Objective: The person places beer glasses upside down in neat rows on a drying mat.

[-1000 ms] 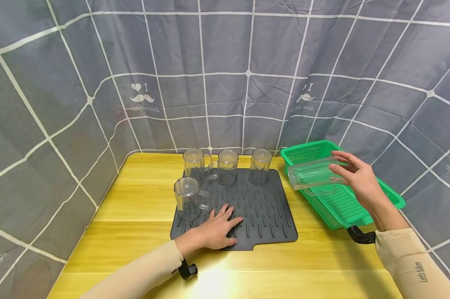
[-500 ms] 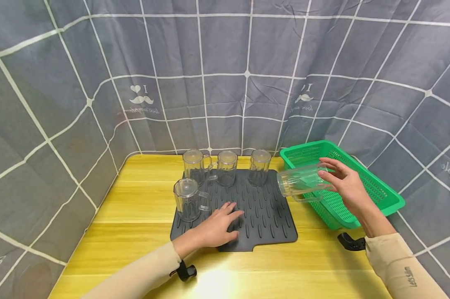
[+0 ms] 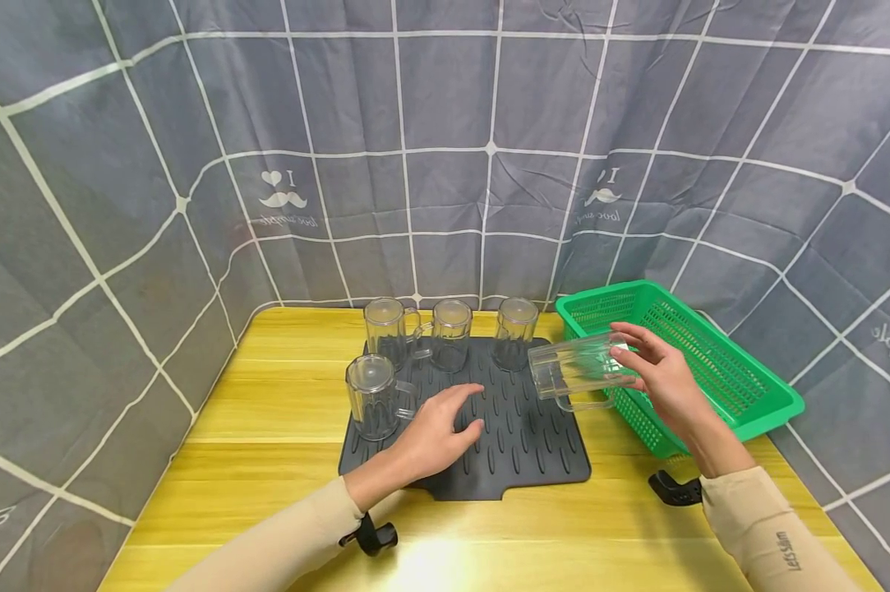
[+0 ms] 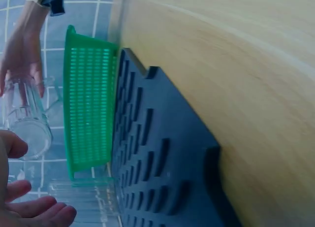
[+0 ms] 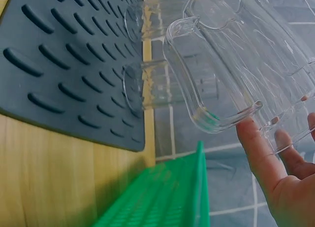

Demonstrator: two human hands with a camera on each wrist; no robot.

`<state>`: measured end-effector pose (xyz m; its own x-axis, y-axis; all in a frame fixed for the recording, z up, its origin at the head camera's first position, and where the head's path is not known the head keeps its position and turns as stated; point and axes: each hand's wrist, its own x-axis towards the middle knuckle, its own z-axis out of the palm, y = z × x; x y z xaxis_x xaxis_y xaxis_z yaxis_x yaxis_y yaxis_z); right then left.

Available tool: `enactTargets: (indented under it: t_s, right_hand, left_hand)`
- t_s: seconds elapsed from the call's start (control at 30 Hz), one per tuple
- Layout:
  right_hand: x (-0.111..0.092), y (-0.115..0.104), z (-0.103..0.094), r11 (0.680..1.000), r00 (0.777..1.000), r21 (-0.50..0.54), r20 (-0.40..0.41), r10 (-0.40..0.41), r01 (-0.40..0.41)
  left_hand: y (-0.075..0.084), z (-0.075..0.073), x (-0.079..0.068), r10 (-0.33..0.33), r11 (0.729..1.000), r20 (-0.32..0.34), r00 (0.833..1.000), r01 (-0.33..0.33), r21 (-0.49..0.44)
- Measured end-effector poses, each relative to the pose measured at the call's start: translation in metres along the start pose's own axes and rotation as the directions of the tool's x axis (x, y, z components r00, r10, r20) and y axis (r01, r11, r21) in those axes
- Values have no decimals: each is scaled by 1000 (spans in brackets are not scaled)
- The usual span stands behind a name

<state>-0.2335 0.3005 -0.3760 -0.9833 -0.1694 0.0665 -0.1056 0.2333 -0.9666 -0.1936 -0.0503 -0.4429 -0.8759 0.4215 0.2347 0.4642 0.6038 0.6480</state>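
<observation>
My right hand grips a clear glass mug by its right end, in the air over the right edge of the black ridged mat. The mug lies nearly sideways, handle underneath, as the right wrist view also shows. My left hand hovers over the front middle of the mat, thumb and fingers spread apart and holding nothing. Several more glass mugs stand upright on the mat: a front-left mug close to my left hand, a back-left mug, a back-middle mug and a back-right mug.
A green perforated basket stands right of the mat, behind my right hand. Both rest on a yellow wooden table. A grey curtain with white grid lines encloses the back and sides.
My right hand has carried the mug left from over the basket to the mat's right edge. My left hand has lifted from the mat, its fingers drawing together.
</observation>
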Motion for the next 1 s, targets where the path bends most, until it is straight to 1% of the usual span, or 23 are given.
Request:
enactTargets:
  t_s: [0.1, 0.33, 0.47, 0.57, 0.67, 0.77, 0.9, 1.0]
  right_hand:
    - [1, 3, 6, 1000, 1000, 22, 9, -1, 1]
    - [1, 10, 21, 999, 1000, 34, 28, -2, 1]
    - [2, 12, 29, 999, 999, 43, 38, -6, 4]
    - [4, 14, 35, 994, 999, 110, 46, -11, 6]
    - [6, 16, 42, 980, 999, 200, 50, -20, 9]
    - [8, 17, 48, 969, 998, 247, 50, -26, 13]
    - [8, 18, 56, 975, 999, 224, 49, -21, 9]
    - [8, 20, 62, 974, 998, 228, 55, -13, 0]
  left_hand:
    - [4, -1, 3, -10, 999, -10, 1000, 10, -33]
    - [10, 0, 8, -34, 995, 16, 999, 36, -92]
    - [12, 2, 10, -44, 988, 18, 999, 47, -150]
    - [12, 2, 13, -65, 978, 21, 998, 68, -198]
    - [12, 3, 15, -88, 966, 26, 996, 92, -241]
    - [13, 3, 17, -104, 953, 32, 994, 108, -282]
    - [13, 3, 18, -113, 942, 33, 993, 117, -316]
    - [13, 2, 19, -110, 935, 25, 994, 112, -337]
